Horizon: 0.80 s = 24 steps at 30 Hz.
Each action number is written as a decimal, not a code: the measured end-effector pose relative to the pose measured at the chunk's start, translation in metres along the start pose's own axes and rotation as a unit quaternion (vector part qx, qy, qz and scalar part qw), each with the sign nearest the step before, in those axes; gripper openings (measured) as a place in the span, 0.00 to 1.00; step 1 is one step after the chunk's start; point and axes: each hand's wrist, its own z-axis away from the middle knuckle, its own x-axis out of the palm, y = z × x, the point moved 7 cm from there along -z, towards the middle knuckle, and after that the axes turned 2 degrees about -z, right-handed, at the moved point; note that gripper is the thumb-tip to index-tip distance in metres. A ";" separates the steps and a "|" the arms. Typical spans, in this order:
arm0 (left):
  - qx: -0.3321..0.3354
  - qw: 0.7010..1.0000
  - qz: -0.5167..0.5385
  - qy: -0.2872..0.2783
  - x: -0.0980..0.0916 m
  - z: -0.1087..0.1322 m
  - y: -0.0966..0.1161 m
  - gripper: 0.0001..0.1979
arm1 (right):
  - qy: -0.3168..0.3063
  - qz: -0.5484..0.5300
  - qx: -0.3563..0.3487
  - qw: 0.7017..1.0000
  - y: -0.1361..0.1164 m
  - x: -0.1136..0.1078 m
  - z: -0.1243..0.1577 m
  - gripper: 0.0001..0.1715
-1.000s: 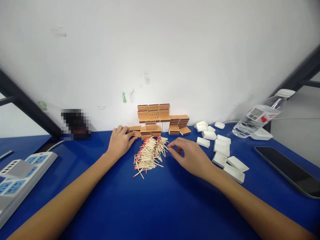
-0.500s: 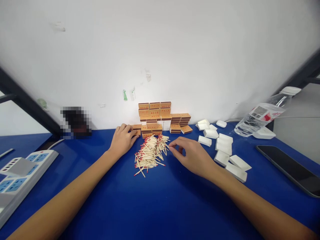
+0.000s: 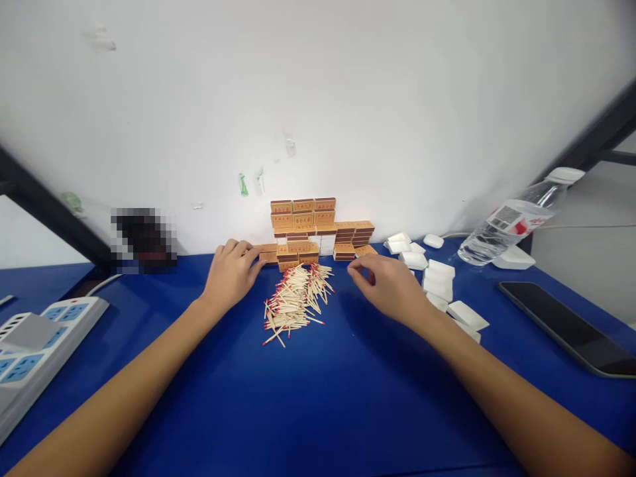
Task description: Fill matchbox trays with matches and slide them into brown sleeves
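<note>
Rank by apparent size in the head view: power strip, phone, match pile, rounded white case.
1. Power strip and phone: alike, both cut by the frame.
2. Match pile.
3. Rounded white case.

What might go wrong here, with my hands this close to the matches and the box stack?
1. The left hand touches a low box of the stack, which looks unevenly built; a nudge might topple it.
2. The right hand hovers by the loose matches; a sweep could scatter them.
3. The trays lie right beside that hand and may get knocked.
</note>
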 end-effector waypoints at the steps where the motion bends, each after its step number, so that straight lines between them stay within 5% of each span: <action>1: 0.002 1.000 0.008 0.006 -0.005 0.004 0.000 0.12 | 0.008 0.012 0.013 1.000 0.008 -0.004 -0.002 0.11; 12: 0.041 0.994 0.073 0.071 -0.040 0.037 0.015 0.11 | 0.019 0.033 0.175 0.984 0.076 -0.009 -0.031 0.19; 17: 0.089 0.982 0.056 0.156 -0.060 0.041 0.029 0.13 | 0.036 0.083 0.212 0.973 0.099 -0.048 -0.029 0.20; 20: 0.119 0.979 0.052 0.159 -0.061 0.043 0.038 0.14 | -0.018 0.096 0.193 0.976 0.109 -0.063 -0.015 0.17; 24: 0.145 0.979 0.043 0.135 -0.061 0.044 0.045 0.21 | -0.143 0.078 0.149 0.975 0.115 -0.047 -0.004 0.18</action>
